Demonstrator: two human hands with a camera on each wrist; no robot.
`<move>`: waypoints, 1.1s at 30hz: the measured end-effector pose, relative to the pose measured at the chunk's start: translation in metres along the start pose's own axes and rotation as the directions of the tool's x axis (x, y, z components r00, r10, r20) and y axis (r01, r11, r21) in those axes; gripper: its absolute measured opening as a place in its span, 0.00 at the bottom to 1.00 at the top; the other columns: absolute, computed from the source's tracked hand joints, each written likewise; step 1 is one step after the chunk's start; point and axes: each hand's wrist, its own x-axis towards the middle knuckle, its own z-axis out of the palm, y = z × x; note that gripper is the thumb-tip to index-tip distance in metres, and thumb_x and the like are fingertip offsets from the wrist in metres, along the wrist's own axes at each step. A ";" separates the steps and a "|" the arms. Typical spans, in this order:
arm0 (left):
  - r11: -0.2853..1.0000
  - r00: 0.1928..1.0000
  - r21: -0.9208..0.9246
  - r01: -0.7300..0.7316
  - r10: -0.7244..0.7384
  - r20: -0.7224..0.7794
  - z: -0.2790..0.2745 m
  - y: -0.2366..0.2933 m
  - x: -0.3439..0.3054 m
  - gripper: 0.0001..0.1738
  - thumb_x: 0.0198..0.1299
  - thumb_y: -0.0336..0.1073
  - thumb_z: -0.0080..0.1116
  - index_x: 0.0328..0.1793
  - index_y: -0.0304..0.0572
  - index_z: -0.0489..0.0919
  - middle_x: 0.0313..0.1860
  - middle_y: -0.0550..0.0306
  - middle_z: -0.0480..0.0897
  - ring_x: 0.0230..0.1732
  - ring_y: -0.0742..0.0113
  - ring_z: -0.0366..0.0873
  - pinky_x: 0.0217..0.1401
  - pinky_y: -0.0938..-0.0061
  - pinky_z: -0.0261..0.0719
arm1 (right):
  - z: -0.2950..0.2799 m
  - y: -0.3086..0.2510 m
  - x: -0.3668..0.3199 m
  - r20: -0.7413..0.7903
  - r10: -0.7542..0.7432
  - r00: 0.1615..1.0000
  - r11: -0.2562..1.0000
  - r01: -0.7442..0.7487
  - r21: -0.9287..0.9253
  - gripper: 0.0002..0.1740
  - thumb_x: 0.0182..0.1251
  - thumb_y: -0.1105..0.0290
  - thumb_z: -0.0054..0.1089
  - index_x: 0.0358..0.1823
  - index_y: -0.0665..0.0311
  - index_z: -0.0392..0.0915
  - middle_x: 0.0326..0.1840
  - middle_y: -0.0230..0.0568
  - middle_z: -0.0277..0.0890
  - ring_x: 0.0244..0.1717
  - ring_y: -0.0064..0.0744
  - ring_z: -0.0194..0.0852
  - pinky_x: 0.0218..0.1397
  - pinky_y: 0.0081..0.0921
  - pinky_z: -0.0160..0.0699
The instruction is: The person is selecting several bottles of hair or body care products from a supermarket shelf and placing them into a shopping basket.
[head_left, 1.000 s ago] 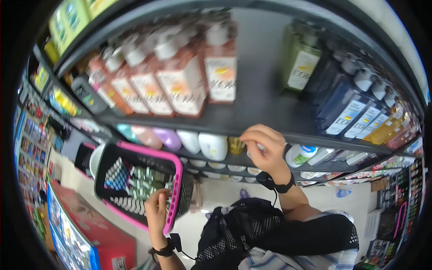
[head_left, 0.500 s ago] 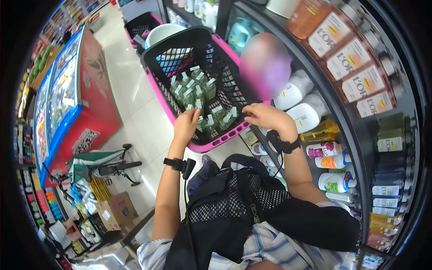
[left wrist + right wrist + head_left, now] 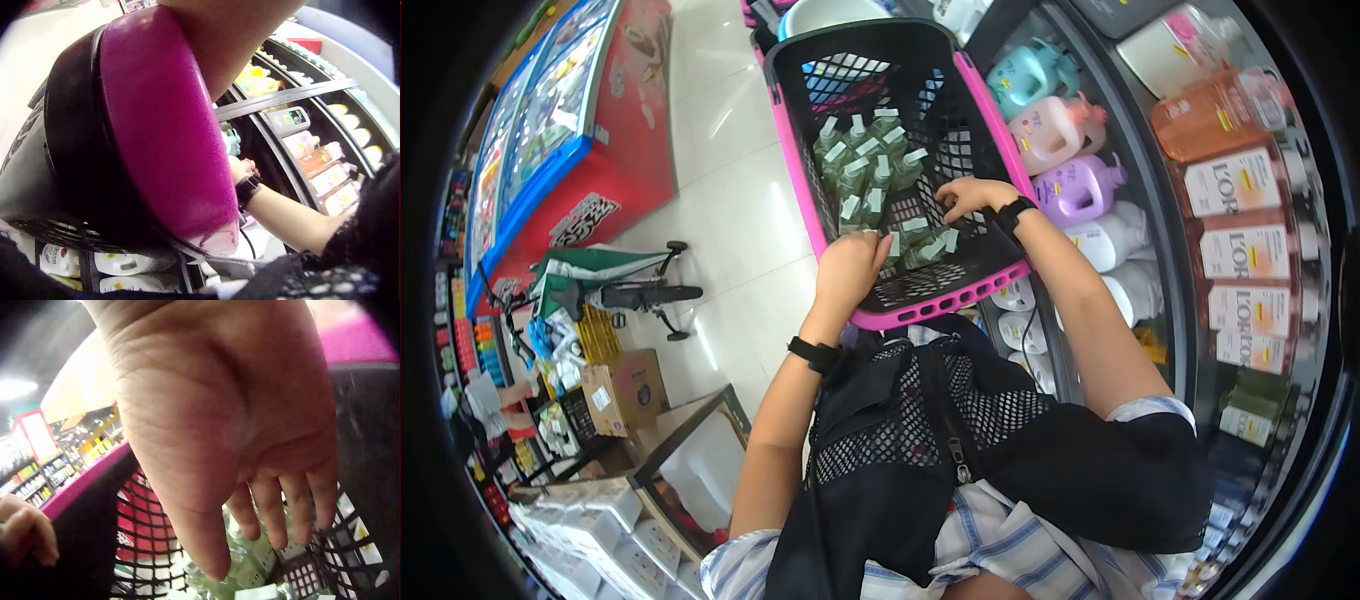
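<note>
A black shopping basket [image 3: 788,185] with a pink rim is in front of me, with several small green bottles [image 3: 868,165] with white tops inside. My right hand [image 3: 980,197] reaches in over the right rim. In the right wrist view this hand [image 3: 231,419] hangs palm in view, fingers loosely spread above the green bottles [image 3: 250,565], holding nothing. My left hand [image 3: 855,265] is over the left rim near the front corner, fingers loosely bent and pointing inward. The right wrist view shows part of the left hand [image 3: 25,528] with nothing in its fingers.
On the right, a shelf holds pump bottles [image 3: 1245,255] and, lower down, big jugs such as a purple one [image 3: 1080,190]. A red freezer [image 3: 630,120] and a small bicycle [image 3: 615,292] stand to the left. Cartons [image 3: 622,390] are stacked at the lower left.
The head view has turned from the shelf down to the basket. My right hand has gone from in front of the shelf into the basket, while the left has stayed by the rim.
</note>
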 end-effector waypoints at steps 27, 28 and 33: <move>0.979 0.989 0.172 0.111 -0.126 0.080 0.001 0.007 0.011 0.22 0.62 0.48 0.59 0.23 0.39 0.74 0.23 0.49 0.77 0.28 0.50 0.78 0.32 0.60 0.76 | 0.061 0.051 0.108 -0.269 -0.083 0.959 0.959 0.150 0.239 0.26 0.46 0.51 0.76 0.38 0.65 0.84 0.35 0.49 0.84 0.36 0.45 0.83 0.42 0.35 0.78; 0.979 0.988 0.170 0.112 -0.128 0.085 0.001 0.007 0.010 0.21 0.62 0.48 0.59 0.24 0.39 0.74 0.24 0.49 0.78 0.27 0.50 0.78 0.32 0.60 0.76 | 0.043 0.041 0.094 -0.303 -0.130 0.944 0.957 0.200 0.209 0.26 0.45 0.51 0.77 0.38 0.65 0.84 0.35 0.48 0.84 0.36 0.45 0.83 0.42 0.35 0.78; 0.993 0.996 0.114 0.041 -0.050 0.077 0.001 0.003 0.007 0.18 0.61 0.47 0.60 0.30 0.39 0.79 0.27 0.51 0.81 0.27 0.53 0.79 0.31 0.62 0.76 | -0.039 -0.008 0.000 -0.445 -0.143 0.884 0.962 0.230 0.148 0.29 0.45 0.45 0.75 0.34 0.66 0.85 0.30 0.52 0.82 0.31 0.47 0.82 0.38 0.34 0.77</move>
